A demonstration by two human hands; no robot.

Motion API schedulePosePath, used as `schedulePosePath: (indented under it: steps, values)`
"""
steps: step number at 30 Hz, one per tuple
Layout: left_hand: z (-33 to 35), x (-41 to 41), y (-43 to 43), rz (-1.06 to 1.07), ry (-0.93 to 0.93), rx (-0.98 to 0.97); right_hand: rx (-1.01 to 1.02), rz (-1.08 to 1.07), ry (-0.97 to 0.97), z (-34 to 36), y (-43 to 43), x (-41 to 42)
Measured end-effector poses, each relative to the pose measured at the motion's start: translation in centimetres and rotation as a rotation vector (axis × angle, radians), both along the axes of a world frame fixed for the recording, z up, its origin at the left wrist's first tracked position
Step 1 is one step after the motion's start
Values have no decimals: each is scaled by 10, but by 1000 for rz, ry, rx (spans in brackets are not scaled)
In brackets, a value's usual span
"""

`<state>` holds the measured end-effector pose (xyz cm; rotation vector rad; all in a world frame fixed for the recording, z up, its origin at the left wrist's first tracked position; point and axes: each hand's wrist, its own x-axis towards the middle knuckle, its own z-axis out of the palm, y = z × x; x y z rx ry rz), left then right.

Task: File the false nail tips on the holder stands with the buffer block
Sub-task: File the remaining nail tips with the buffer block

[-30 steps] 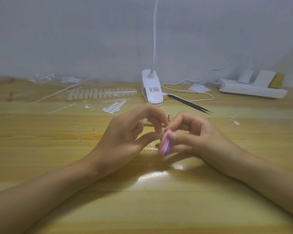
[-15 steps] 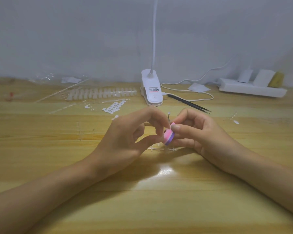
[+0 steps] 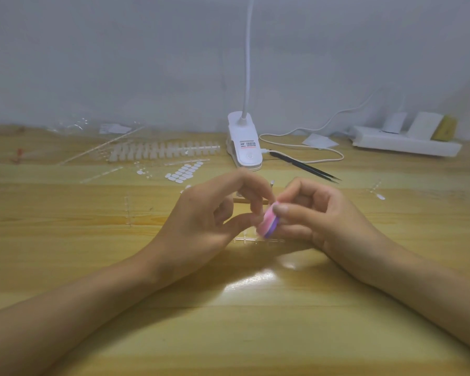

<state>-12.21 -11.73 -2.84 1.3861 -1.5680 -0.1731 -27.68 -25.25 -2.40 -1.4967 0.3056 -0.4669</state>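
Near centre, the right hand [image 3: 323,221] grips the pink-and-purple buffer block [image 3: 267,221] against the left hand [image 3: 206,221], whose curled fingers seem to pinch a nail tip hidden between them.

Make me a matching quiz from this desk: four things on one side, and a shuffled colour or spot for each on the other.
1 buffer block
2 tweezers
3 clip lamp
4 power strip

A black, thin and pointed
B pink and purple, gripped by the right hand
C white, at the far right
D white, neck rising out of view

Pairs: 1-B, 2-A, 3-D, 4-C
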Motion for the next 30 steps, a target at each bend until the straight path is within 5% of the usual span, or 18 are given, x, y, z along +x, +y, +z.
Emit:
schedulePosePath:
  steps: [30]
  values:
    - [2, -2, 1, 32, -20, -15, -1, 40, -13, -1, -2, -1]
